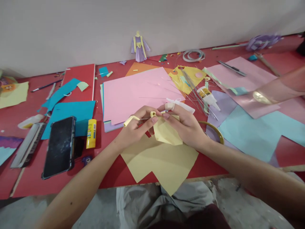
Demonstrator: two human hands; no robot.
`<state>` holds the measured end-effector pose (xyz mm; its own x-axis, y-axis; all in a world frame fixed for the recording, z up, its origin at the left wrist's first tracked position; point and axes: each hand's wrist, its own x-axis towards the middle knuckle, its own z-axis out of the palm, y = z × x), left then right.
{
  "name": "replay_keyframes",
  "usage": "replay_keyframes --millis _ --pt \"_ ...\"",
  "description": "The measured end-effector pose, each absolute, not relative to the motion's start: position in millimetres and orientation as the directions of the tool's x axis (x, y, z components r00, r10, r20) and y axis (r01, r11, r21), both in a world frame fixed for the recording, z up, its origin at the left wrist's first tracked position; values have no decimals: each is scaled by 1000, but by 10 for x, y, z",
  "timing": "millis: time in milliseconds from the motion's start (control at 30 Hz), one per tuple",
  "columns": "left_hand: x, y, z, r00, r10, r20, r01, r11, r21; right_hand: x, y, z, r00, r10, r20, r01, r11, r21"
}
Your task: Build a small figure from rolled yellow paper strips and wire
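My left hand (137, 125) pinches a thin wire with a small rolled yellow paper tube (130, 120) on it. My right hand (184, 125) holds a folded piece of yellow paper (165, 132) and pinches the other end of the wire at a small yellow bead-like roll (152, 114); its index finger wears a bandage (169, 106). Both hands meet above a large yellow paper sheet (162, 162) on the red table (30, 178).
A black phone (59, 146), a yellow glue stick (91, 133) and blue paper lie at the left. Pink paper (138, 92), a glue bottle (207, 95), wires and a gold bangle (215, 130) sit ahead. Another person's arm (278, 90) reaches in from the right. A paper doll (139, 46) stands by the wall.
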<state>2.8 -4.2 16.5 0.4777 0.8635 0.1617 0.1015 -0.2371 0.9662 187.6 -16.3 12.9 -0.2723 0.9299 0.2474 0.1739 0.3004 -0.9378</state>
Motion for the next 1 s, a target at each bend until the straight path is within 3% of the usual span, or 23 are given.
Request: replay_keyframes --millis 200,333,500,1000 --pt "11 -19 131 481 849 218 176 -338 925 1883 -145 91 -314 914 258 186 326 -927" --pt "1 -7 103 568 798 203 262 -409 874 1903 -110 9 -380 897 227 290 348 -891" --pt "18 -19 116 607 784 133 294 -376 879 1908 -97 -47 -414 893 175 328 325 -887" --pt "13 -16 111 603 784 148 236 -353 905 1876 -116 42 -378 904 201 283 319 -904"
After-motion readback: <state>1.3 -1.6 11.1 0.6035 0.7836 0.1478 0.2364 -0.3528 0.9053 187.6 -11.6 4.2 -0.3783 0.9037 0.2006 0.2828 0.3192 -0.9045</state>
